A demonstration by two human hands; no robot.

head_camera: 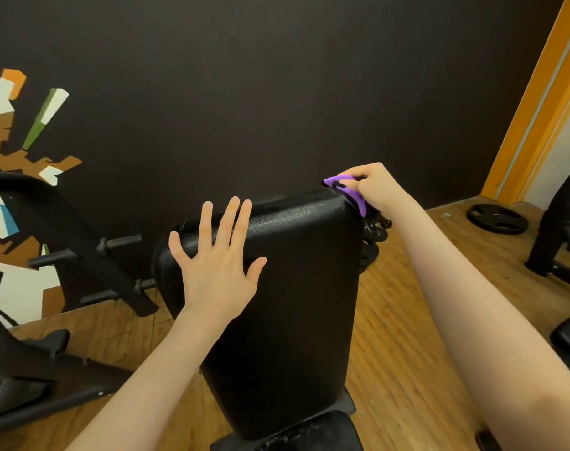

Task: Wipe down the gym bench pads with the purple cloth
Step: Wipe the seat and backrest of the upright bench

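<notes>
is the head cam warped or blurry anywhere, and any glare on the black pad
Head view: wide-angle warp bends the orange door frame and stretches the forearms at the lower edge. Soft sheen, not harsh glare, runs along the top edge of the back pad. The right hand gripping the purple cloth looks slightly soft, while the left hand, flat on the pad, is sharp.
</notes>
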